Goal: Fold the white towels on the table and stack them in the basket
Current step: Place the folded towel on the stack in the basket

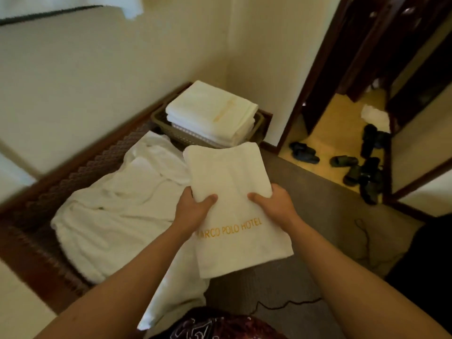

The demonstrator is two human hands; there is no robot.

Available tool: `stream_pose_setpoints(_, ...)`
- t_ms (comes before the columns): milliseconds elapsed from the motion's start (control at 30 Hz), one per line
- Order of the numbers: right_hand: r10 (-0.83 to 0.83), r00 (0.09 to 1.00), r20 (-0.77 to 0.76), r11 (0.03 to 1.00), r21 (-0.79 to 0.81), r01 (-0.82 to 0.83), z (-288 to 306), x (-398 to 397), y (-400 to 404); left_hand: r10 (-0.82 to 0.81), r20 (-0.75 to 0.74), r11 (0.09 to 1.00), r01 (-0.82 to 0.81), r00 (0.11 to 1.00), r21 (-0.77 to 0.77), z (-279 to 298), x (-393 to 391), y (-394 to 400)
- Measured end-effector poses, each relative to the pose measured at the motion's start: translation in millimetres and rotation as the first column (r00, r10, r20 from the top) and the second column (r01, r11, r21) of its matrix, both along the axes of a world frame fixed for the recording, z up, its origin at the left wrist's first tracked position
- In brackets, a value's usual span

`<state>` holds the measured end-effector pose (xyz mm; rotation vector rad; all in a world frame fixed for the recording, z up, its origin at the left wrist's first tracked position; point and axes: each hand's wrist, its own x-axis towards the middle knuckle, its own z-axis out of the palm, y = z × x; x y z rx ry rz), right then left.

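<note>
**Hands on the folded towel**

Left hand (193,206) and right hand (274,204) grip my folded towel (234,192), gold hotel lettering up, above the dark wooden worktop (36,241). Unfolded towels (117,204) lie there; beyond, a basket (161,118) holds a stack (212,111) against cream walls.

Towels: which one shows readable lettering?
The folded towel gripped by both hands, gold hotel name facing up. The basket stack shows only faint marks; the loose pile shows none.

We see dark shoes (354,165) scattered on the yellow floor (325,133) past a dark wooden doorframe (315,77). A black cable (288,303) trails over the grey carpet (325,216). Cream walls (97,81) meet in the corner.
</note>
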<state>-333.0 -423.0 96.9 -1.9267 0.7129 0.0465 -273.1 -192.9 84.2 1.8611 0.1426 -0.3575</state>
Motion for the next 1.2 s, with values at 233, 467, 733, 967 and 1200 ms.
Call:
stream_pose_setpoints(233,-0.160,0.985,0.058,0.987,-0.016,0.161,14.6,31.8,-92.2,-0.179,0.044,0.982,0.181,0.983,-0.062,11.5,71.8,-107.8)
stream_pose_setpoints(467,-0.187,0.981,0.051,0.978,-0.080,0.191,28.3,109.4,-143.5,-0.193,0.010,0.975,0.193,0.981,-0.106,17.8,152.9,-163.1)
stream_pose_setpoints(733,-0.037,0.997,0.071,0.992,-0.118,0.045,53.1,230.5,-170.1,-0.090,0.000,0.984,0.088,0.996,-0.154,28.5,245.8,-171.4)
stream_pose_setpoints(967,0.195,0.980,0.048,0.974,-0.129,-0.187,60.7,354.6,-167.3,0.136,-0.015,0.972,-0.137,0.991,-0.193,23.6,311.7,-150.9)
stream_pose_setpoints(1200,0.519,0.847,0.119,0.855,-0.056,-0.516,59.4,498.9,-139.3,0.548,-0.038,0.823,-0.547,0.836,-0.151,21.0,366.2,-130.8)
